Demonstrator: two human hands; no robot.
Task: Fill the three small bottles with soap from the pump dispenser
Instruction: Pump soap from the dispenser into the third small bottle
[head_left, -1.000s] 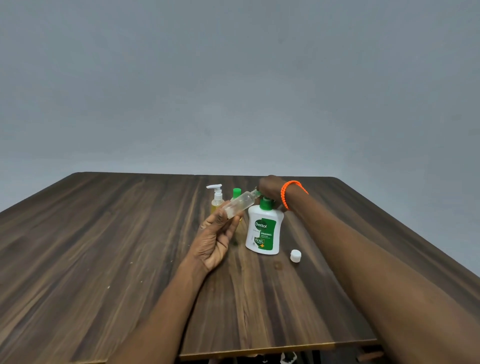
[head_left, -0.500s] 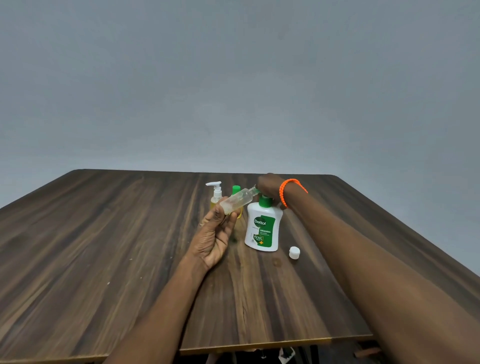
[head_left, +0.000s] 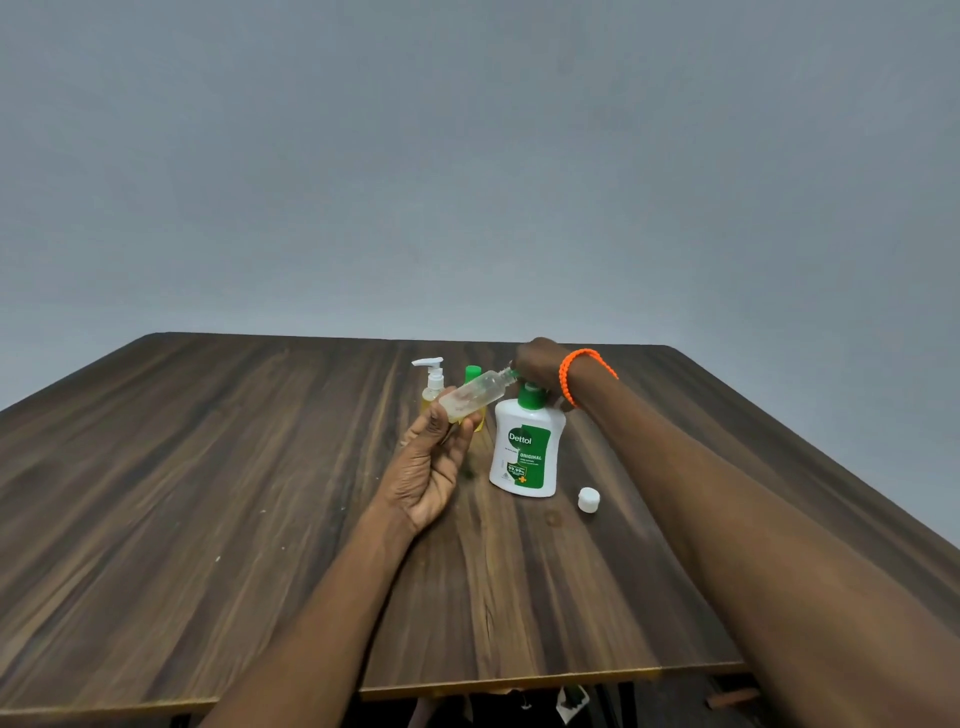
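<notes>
The small clear plastic bottle (head_left: 471, 397) is off the dark wood-grain desk (head_left: 208, 467), held tilted, almost lying over, in the left hand (head_left: 431, 467); the thumb and fingertips pinch it at its lower end, while its open neck points up and to the right, meeting the nozzle of the white pump dispenser with the green label and green pump head (head_left: 527, 452); a little yellowish soap lies in its lower end. The right hand (head_left: 535, 361), an orange beaded bracelet (head_left: 584, 371) on its wrist, rests on top of the pump head, fingers bent down over it; how hard it presses I cannot tell.

The dispenser stands past the middle of the desk, towards the far edge; behind the held bottle stand a small bottle of yellow liquid with a white pump top (head_left: 432, 387) and a small bottle with a green cap (head_left: 474, 376), largely hidden; a small white screw cap (head_left: 588, 500) lies just right of the dispenser's base.

By my reckoning the clear bottle is light and thin-walled, giving under a hard squeeze, and likely slippery if soap runs down it; a hold round the body, as now, suits it, leaving the neck clear for the nozzle; the mouth is narrow, so a small shift could send soap down the outside; the dispenser looks heavier and steady under a downward push.
</notes>
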